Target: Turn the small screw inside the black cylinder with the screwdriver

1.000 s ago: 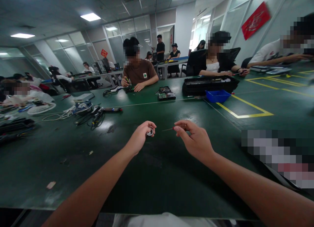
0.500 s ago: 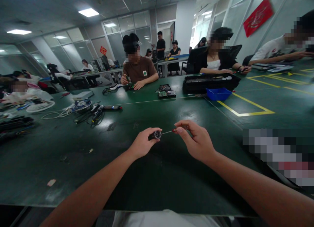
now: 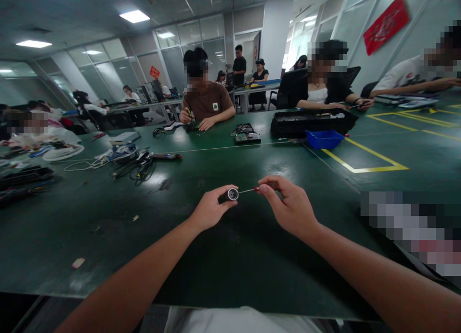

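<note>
My left hand (image 3: 212, 209) is closed round a short dark cylinder (image 3: 233, 194) with a silver rim; its hollow end faces me, and the details inside are too small to make out. Between the thumb and fingers of my right hand (image 3: 290, 203) is a screwdriver (image 3: 256, 189) with a reddish handle, mostly covered by the fingers. Its thin metal shaft points left and reaches the cylinder's rim. Whether the tip goes inside or only touches the edge, I cannot tell. Both hands are held above the green table (image 3: 230, 266).
Cables and a dark pen-shaped tool (image 3: 166, 156) lie to the left. A blue tray (image 3: 324, 139) stands by a long black casing (image 3: 313, 122) ahead. Circuit boards (image 3: 247, 133) lie mid-table. Across the table, a person in a brown shirt (image 3: 209, 102) handles small parts.
The cylinder's hollow end has turned a little more towards me. The whole view has shifted slightly; both hands keep their grips.
</note>
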`<state>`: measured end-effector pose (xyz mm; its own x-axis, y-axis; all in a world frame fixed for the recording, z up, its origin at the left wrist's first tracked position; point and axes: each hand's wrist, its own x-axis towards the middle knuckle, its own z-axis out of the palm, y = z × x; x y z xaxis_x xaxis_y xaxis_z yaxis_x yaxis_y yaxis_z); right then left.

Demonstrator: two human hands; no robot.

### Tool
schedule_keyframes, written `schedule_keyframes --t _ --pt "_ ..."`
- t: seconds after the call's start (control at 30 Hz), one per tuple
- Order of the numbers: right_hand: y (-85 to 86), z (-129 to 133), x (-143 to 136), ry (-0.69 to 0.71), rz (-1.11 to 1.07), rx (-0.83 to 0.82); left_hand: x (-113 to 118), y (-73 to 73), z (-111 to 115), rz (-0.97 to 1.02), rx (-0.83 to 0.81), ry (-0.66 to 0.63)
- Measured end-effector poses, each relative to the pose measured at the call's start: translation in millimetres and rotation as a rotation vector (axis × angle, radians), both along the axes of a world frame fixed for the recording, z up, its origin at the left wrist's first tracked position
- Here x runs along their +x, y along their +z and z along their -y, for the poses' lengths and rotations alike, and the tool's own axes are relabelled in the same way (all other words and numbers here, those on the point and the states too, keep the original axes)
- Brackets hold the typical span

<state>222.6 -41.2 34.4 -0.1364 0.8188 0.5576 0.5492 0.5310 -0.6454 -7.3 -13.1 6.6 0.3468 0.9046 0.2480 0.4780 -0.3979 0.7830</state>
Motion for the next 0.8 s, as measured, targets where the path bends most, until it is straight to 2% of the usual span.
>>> schedule_keyframes --t 0.13,0.4,0.8 --pt "0.8 0.9 -0.4 0.018 0.021 0.016 -0.7 0.0 0.2 -0.034 0.005 -0.011" --pt "1.7 -0.2 0.2 -0.064 0.041 -0.005 -2.4 -3.3 -1.0 -0.085 0.058 -0.007" --pt "4.1 -4.2 3.2 -0.263 0.111 0.047 -1.9 0.6 2.9 -0.108 0.032 -0.015"
